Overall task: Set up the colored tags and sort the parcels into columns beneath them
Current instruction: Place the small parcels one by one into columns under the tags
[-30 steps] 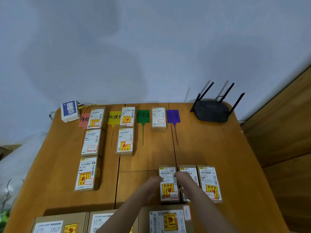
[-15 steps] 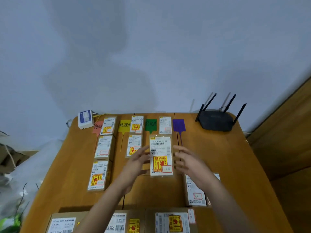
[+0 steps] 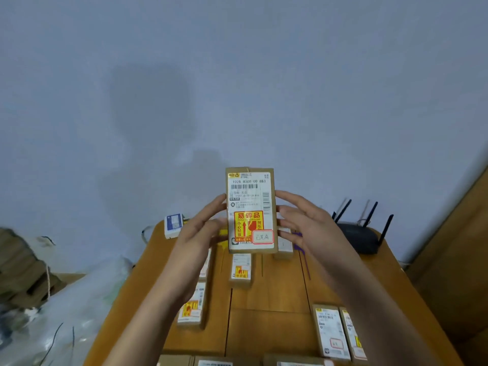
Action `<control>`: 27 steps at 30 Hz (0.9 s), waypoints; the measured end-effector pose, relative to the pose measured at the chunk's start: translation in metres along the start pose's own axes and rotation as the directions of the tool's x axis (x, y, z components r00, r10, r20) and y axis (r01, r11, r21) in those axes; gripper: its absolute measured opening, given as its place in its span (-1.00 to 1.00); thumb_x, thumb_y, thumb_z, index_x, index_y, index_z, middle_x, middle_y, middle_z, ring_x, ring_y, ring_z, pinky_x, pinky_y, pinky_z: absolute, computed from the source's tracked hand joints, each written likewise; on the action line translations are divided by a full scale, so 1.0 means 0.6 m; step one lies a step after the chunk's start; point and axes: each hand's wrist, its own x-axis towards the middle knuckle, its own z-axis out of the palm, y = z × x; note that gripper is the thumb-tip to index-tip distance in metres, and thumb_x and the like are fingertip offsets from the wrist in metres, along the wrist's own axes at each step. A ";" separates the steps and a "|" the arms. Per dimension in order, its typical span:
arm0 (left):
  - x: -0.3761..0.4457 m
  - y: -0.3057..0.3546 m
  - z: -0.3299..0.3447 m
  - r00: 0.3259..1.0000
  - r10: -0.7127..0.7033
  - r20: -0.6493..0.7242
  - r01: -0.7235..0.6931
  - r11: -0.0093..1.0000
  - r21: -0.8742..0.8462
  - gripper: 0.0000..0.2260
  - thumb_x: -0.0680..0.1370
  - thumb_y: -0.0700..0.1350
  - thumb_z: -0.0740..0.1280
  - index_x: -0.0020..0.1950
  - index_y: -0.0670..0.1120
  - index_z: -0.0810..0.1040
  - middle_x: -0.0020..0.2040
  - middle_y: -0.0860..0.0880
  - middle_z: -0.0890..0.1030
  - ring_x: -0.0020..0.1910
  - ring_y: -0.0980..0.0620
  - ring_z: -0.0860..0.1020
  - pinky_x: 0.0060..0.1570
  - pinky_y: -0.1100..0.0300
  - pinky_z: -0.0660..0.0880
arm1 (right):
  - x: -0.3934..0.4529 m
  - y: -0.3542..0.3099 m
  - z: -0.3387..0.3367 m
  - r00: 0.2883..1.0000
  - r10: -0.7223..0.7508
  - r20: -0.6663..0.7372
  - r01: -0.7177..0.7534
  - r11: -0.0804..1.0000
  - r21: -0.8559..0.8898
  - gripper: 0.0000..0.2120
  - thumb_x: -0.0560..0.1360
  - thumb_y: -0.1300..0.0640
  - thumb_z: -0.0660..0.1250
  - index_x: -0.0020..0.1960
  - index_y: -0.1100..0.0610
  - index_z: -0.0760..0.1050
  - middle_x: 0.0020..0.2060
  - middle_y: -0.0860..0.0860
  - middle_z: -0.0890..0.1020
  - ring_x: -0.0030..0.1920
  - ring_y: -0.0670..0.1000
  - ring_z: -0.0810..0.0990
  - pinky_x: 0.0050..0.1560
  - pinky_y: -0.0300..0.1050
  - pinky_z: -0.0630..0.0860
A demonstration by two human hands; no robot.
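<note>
I hold a brown parcel (image 3: pixel 250 210) upright in front of the camera, its white label and a yellow-red fragile sticker facing me. My left hand (image 3: pixel 202 233) grips its left edge and my right hand (image 3: pixel 303 225) grips its right edge. Behind it on the wooden table (image 3: pixel 277 326) lie sorted parcels: one in the middle column (image 3: pixel 240 269), one lower left (image 3: pixel 192 307), one under the held parcel's right corner (image 3: pixel 284 244). Part of the purple tag (image 3: pixel 303 256) shows beside my right wrist. The other tags are hidden by my hands and the parcel.
Two unsorted parcels (image 3: pixel 331 330) lie at the front right. Larger boxes (image 3: pixel 224 361) line the near edge. A black router (image 3: pixel 361 237) stands at the back right, a small white-blue box (image 3: pixel 173 224) at the back left. Plastic bags (image 3: pixel 60 313) lie left of the table.
The parcel was picked from the front row and lifted from just above the table up toward the camera; both hands rose with it. The view tilted up toward the wall.
</note>
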 end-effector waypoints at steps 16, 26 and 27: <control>-0.038 0.013 -0.246 1.000 0.016 -0.007 -0.016 1.000 0.006 -0.68 0.65 -0.07 0.16 0.36 0.20 0.46 0.03 0.43 0.62 0.01 0.43 0.59 -0.17 0.43 0.56 | -0.040 -0.048 0.280 0.989 -0.068 -0.132 0.054 0.993 -0.107 -0.71 0.63 -0.01 0.24 0.32 -0.24 0.45 0.12 -0.20 0.65 0.10 -0.12 0.61 0.23 0.02 0.58; -0.032 0.010 -0.287 0.998 0.053 -0.015 -0.052 0.996 0.073 -0.66 0.66 -0.07 0.16 0.41 0.21 0.41 0.00 0.53 0.57 0.02 0.53 0.53 -0.18 0.49 0.55 | -0.020 -0.057 0.310 0.991 -0.070 -0.116 0.057 0.992 -0.116 -0.74 0.65 -0.03 0.16 0.29 -0.24 0.47 0.04 -0.30 0.62 0.08 -0.07 0.63 0.19 0.02 0.61; -0.030 0.009 -0.289 0.998 0.060 -0.012 -0.059 0.996 0.071 -0.66 0.66 -0.08 0.16 0.39 0.21 0.42 -0.02 0.53 0.57 0.00 0.53 0.53 -0.20 0.50 0.54 | -0.018 -0.057 0.311 0.991 -0.069 -0.115 0.055 0.991 -0.122 -0.74 0.66 -0.03 0.16 0.29 -0.25 0.47 0.03 -0.31 0.62 0.06 -0.08 0.63 0.18 0.00 0.61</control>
